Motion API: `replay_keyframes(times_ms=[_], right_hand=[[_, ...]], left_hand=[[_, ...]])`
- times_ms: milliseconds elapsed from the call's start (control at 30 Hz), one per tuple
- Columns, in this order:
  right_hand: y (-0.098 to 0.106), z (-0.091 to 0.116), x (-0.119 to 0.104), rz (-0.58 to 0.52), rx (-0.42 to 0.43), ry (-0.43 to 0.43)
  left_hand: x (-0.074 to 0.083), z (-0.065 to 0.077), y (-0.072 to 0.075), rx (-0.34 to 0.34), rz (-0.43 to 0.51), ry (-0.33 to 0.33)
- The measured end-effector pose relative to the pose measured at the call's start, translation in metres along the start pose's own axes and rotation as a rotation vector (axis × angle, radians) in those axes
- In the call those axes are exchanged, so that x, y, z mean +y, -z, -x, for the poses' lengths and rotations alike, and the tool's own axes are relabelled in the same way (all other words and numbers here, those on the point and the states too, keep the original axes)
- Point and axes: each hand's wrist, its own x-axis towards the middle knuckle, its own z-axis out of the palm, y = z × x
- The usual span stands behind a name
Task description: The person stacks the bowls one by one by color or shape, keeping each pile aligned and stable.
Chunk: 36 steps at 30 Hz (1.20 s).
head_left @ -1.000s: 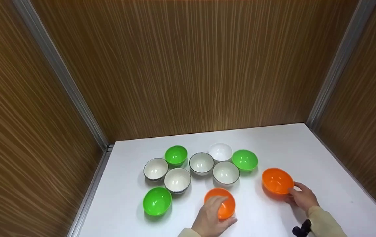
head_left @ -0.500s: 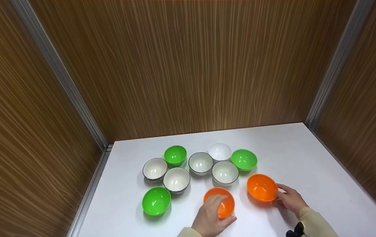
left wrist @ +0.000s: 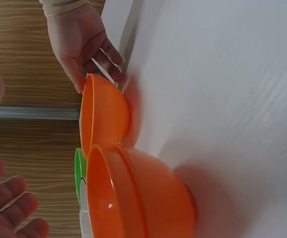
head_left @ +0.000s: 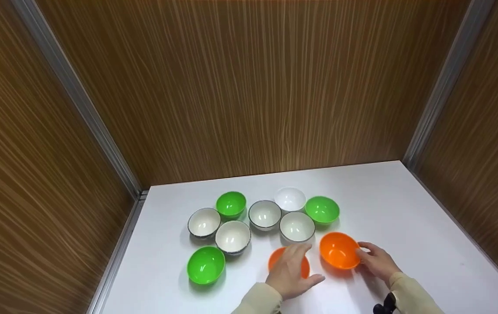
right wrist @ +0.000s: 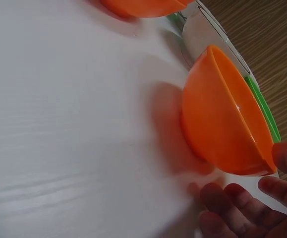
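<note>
My right hand (head_left: 377,264) pinches the near-right rim of an orange bowl (head_left: 338,250), thumb on the rim and fingers low on the outside. This bowl is tilted in the right wrist view. My left hand (head_left: 291,274) is spread above another orange bowl (head_left: 305,267), partly hiding it in the head view. In the left wrist view its fingers (left wrist: 14,210) stand apart from that orange bowl (left wrist: 153,198), which shows a second edge line below its rim. The two orange bowls stand side by side, mine on the right slightly farther back.
Behind stand dark-rimmed white bowls (head_left: 297,226), a plain white bowl (head_left: 290,199) and green bowls (head_left: 322,209), (head_left: 231,204) close together. Another green bowl (head_left: 206,264) stands at front left. Wood-grain panels (head_left: 249,87) wall the white table (head_left: 406,218) at the back and sides.
My right hand has brought its orange bowl leftward and nearer, beside the other one. My left hand has come off the other orange bowl, its fingers straightening.
</note>
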Motion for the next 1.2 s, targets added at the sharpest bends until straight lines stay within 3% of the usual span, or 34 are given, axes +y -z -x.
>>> replay_keyframes(times_ms=[267, 500, 767, 1067, 1200], right_hand=[[-0.002, -0.002, 0.0, -0.019, 0.025, -0.006], [-0.004, -0.004, 0.0, 0.074, 0.079, 0.038], [-0.006, -0.007, -0.003, 0.084, 0.095, 0.063], [-0.003, -0.002, -0.022, -0.084, 0.061, 0.094], [-0.002, 0.003, -0.036, -0.115, 0.044, 0.122]], left_hand=[[0.009, -0.032, -0.008, -0.163, -0.081, 0.111], [0.011, -0.046, -0.019, -0.21, -0.14, 0.136], [0.008, -0.047, -0.031, -0.237, -0.148, 0.169], [0.002, -0.038, -0.03, -0.231, -0.051, 0.221], [0.001, -0.035, -0.025, -0.19, 0.005, 0.202]])
